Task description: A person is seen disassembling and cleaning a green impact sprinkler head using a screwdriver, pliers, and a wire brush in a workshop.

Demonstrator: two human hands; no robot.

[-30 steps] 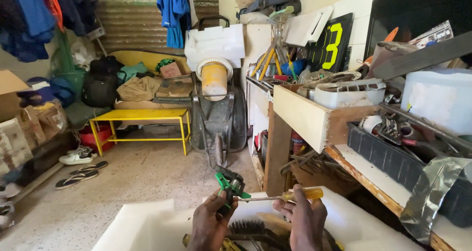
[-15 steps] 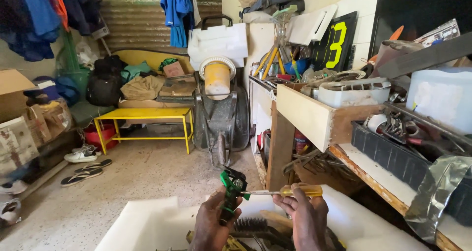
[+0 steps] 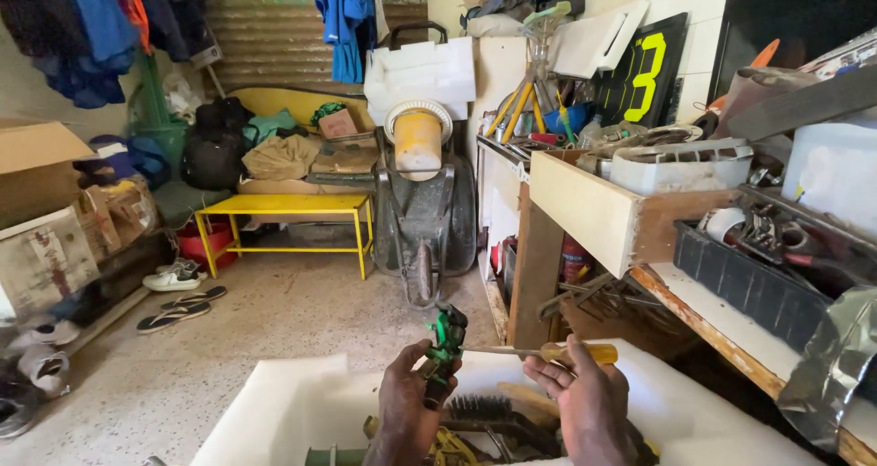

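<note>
My left hand (image 3: 408, 413) grips a small green and black tool part (image 3: 445, 336) and holds it upright near the bottom middle of the view. My right hand (image 3: 581, 399) holds a screwdriver with a yellow handle (image 3: 585, 352). Its thin shaft lies level and its tip meets the green part. Both hands hover over an open white tub (image 3: 274, 413). In the tub lie a wire brush (image 3: 480, 407) and other tools, partly hidden by my hands.
A workbench with a pale wooden box (image 3: 594, 212), a black crate of tools (image 3: 758, 279) and a crumpled silver sheet (image 3: 836, 361) runs along the right. A dark wheelbarrow (image 3: 422, 212) stands upended ahead, beside a yellow bench (image 3: 285, 208). Cardboard boxes (image 3: 46, 228) and shoes (image 3: 174, 279) line the left.
Both hands with the green part and screwdriver have risen slightly and drifted a little right. The view has shifted slightly; the grip on both is unchanged.
</note>
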